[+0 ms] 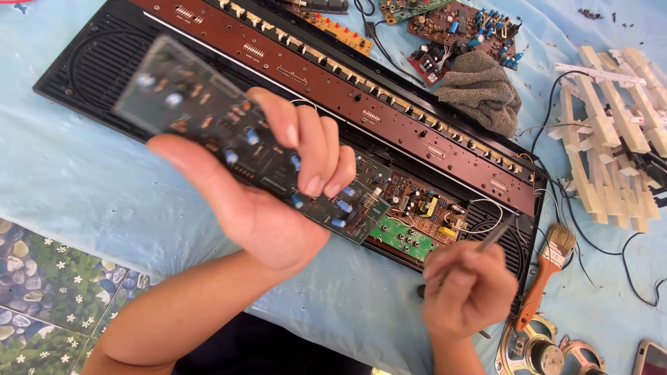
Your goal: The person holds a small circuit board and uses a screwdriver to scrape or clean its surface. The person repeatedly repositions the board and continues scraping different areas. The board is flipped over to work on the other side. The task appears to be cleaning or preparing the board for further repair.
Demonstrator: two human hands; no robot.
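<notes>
The left hand (278, 187) is curled around a long, dark circuit board (243, 139), thumb along the near edge and four fingers folded over the far edge, lifting it at a slant above the table. The board is thin and flat, studded with small blue cylindrical parts and tiny striped ones; its far-left end is blurred, so the detail there cannot be made out.

The right hand (467, 288) is closed into a loose fist around a slim metal tool (495, 236), probably a screwdriver or probe, whose tip points up and to the far right toward the open case.

Beneath both hands lies a long black plastic keyboard case (90, 62) with ribbed speaker grilles at each end. Inside it runs a brown strip board (333, 73) with rows of small contacts, and at the near right sit a brown board (424, 205) crowded with components and a small green board (399, 239) just beside it.

To the right of the case, a paintbrush (549, 267) with an orange wooden handle and pale bristles lies on the light blue plastic table cover (83, 187). Farther right is a heap of cream-coloured plastic keys (611, 132). A grey knitted cloth (483, 90) rests at the far edge of the case, with more loose boards (458, 28) behind it. Round metal speakers (535, 351) sit at the near right.
</notes>
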